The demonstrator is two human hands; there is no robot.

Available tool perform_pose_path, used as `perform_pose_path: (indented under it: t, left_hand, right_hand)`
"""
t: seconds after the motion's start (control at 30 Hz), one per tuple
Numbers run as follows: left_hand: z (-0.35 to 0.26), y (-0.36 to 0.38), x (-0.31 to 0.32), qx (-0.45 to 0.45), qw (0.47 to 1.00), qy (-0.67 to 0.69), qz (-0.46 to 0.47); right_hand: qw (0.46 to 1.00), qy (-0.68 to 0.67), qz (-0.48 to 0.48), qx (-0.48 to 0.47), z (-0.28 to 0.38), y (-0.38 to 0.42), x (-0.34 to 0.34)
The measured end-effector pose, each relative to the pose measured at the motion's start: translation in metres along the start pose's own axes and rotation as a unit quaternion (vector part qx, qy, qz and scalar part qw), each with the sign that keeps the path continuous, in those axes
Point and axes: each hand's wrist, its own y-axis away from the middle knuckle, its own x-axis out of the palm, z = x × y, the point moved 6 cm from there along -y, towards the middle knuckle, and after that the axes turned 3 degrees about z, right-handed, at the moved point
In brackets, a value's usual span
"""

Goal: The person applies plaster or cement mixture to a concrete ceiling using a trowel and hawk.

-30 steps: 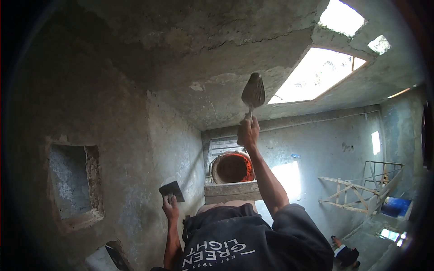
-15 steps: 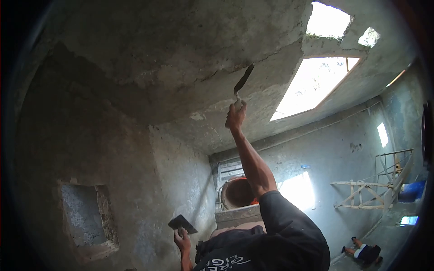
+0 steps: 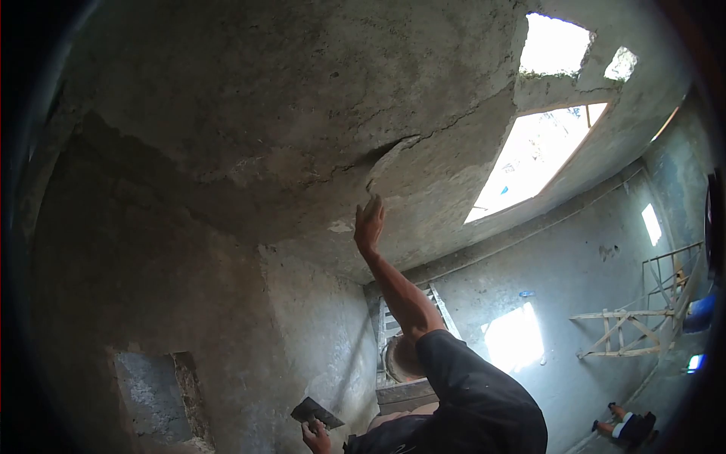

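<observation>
Head view is showing me reaching my right hand (image 3: 369, 225) high overhead, arm stretched up from the black sleeve (image 3: 473, 386) at the near bottom. That hand is pressing against the rough grey ceiling (image 3: 302, 98), right where a curved ridge of fresh plaster (image 3: 393, 151) is standing out beside a crack line. From this angle I am seeing only the back and edge of the hand, with the fingers (image 3: 373, 204) pointing up toward the plaster; whether it is gripping a tool I cannot tell, because nothing is showing above the fingertips.

My left hand (image 3: 316, 437) is hanging low at the bottom edge, closed around the handle of a dark flat plastering board (image 3: 314, 412), which is sitting tilted just above the knuckles, near the left wall (image 3: 189, 303).

To the right of my raised hand, a large bright opening (image 3: 533, 155) is letting daylight through, and two smaller holes (image 3: 556, 44) are glowing farther up. On the left wall a rectangular recess (image 3: 155, 397) is sitting in shadow. Far off to the right, a wooden frame (image 3: 631, 329) is leaning by the far wall, and another person (image 3: 624, 426) is lying or crouching on the floor at the lower right, well apart from me.
</observation>
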Motion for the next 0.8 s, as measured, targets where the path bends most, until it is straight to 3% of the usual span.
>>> perform_pose_path:
  t: [0.1,0.17,0.2,0.23,0.4,0.57,0.63,0.67,0.8]
  left_hand:
    - [-0.02,-0.004,0.001,0.039,0.999,0.031,-0.006]
    - [-0.09,0.006,0.003,0.026,1.0,-0.003,0.007]
    - [-0.11,0.012,0.003,0.018,0.999,-0.034,0.016]
    - [-0.106,0.013,0.001,0.015,0.999,-0.038,0.016]
    - [-0.073,0.012,-0.002,0.035,0.998,-0.053,0.019]
    - [-0.056,0.019,0.0,0.044,0.994,-0.094,0.039]
    - [-0.052,0.031,0.001,-0.034,0.999,0.002,0.012]
    - [-0.056,0.03,0.002,-0.032,0.999,0.002,0.012]
    - [-0.072,0.03,0.004,-0.088,0.995,0.032,0.034]
  right_hand:
    - [0.998,-0.019,0.031,-0.048,-0.007,0.03,0.015]
    - [0.997,-0.026,0.07,-0.016,-0.015,0.046,0.004]
    - [0.995,-0.02,0.077,-0.061,-0.017,0.051,-0.004]
    - [0.991,-0.016,0.083,-0.105,-0.018,0.055,-0.011]
    - [1.0,0.006,-0.012,-0.019,-0.039,0.003,-0.053]
    - [0.998,-0.053,-0.022,0.008,-0.044,-0.038,-0.05]
    - [0.997,-0.058,0.01,0.046,-0.05,-0.038,-0.04]
    - [0.997,-0.058,0.009,0.046,-0.051,-0.038,-0.035]
    - [0.995,-0.025,0.029,-0.091,-0.04,-0.024,-0.026]
